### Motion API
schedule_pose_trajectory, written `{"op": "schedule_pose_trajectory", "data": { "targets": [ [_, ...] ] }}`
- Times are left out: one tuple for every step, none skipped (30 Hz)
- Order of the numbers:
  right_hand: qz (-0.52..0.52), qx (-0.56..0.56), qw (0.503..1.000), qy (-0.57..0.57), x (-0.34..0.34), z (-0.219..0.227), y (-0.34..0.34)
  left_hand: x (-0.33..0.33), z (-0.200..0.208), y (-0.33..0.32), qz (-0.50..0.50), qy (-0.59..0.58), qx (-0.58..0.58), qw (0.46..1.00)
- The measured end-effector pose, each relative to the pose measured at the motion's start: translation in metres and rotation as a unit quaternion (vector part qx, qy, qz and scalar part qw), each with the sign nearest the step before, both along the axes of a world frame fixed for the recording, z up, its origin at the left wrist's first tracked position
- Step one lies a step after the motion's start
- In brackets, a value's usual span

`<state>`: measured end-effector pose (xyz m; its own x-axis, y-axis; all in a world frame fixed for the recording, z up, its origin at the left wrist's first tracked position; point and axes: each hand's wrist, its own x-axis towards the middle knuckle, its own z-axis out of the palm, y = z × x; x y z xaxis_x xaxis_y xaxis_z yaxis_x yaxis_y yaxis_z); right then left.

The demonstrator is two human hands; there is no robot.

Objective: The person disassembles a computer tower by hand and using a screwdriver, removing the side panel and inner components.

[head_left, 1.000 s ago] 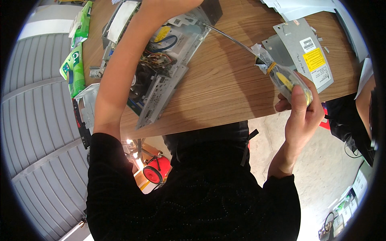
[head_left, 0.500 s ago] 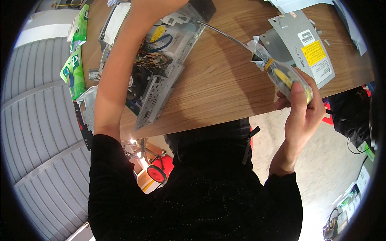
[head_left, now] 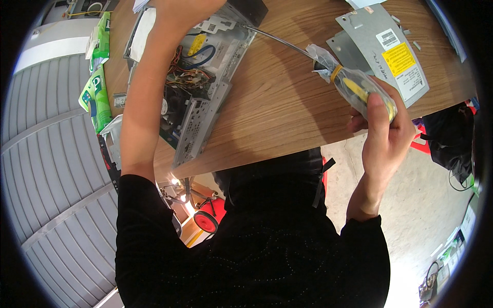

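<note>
My right hand (head_left: pixel 385 118) is closed around the yellow handle of a long screwdriver (head_left: pixel 354 87). Clear plastic wraps the handle, tied by a yellow band. Its thin metal shaft reaches left to the side edge of an opened computer case (head_left: pixel 205 118), and the tip appears to meet the metal there. Cables, a fan and a metal drive unit show inside the case. Over the case's far part lies my left hand (head_left: pixel 192 10), cut off by the upper picture edge, so its fingers are hidden. My left forearm crosses above the case's left side.
Right of the case, a grey metal cover (head_left: pixel 387 56) with yellow and white labels lies on the wooden table (head_left: pixel 277 108). Small pieces sit beside it. Green packages (head_left: pixel 97 92) line the table's left edge. A black bag (head_left: pixel 452 138) is beyond the right edge.
The whole view has shifted slightly. My right hand still grips the screwdriver, with its tip at the case's edge; my left hand stays over the far part of the case.
</note>
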<state>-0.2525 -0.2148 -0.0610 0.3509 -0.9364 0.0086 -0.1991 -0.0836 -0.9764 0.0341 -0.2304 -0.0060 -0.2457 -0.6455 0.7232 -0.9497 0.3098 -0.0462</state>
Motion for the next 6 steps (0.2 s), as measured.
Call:
{"op": "schedule_pose_trajectory", "data": {
  "targets": [
    [0.0, 0.005, 1.0, -0.006, 0.0009, 0.0005, -0.0001, -0.0006, 0.0005, 0.0006, 0.007, 0.002, 0.008, 1.0],
    [0.0, 0.011, 1.0, -0.011, 0.0016, 0.0008, -0.0001, 0.0, -0.0001, 0.0001, 0.007, 0.002, 0.007, 1.0],
    [0.001, 0.01, 1.0, -0.012, 0.002, 0.001, -0.0002, 0.0012, -0.0012, -0.0009, -0.004, 0.014, 0.007, 1.0],
    [0.0, 0.015, 1.0, -0.01, 0.0022, 0.0011, -0.0004, 0.0021, -0.0015, -0.0011, -0.014, 0.025, 0.006, 1.0],
    [0.0, 0.02, 1.0, -0.008, 0.0022, 0.0011, -0.0005, 0.0025, -0.0009, -0.0007, -0.013, 0.025, 0.005, 1.0],
    [0.001, 0.019, 1.0, -0.009, 0.0027, 0.0015, -0.0007, 0.0029, 0.0, -0.0005, -0.012, 0.018, 0.007, 1.0]
  ]
}}
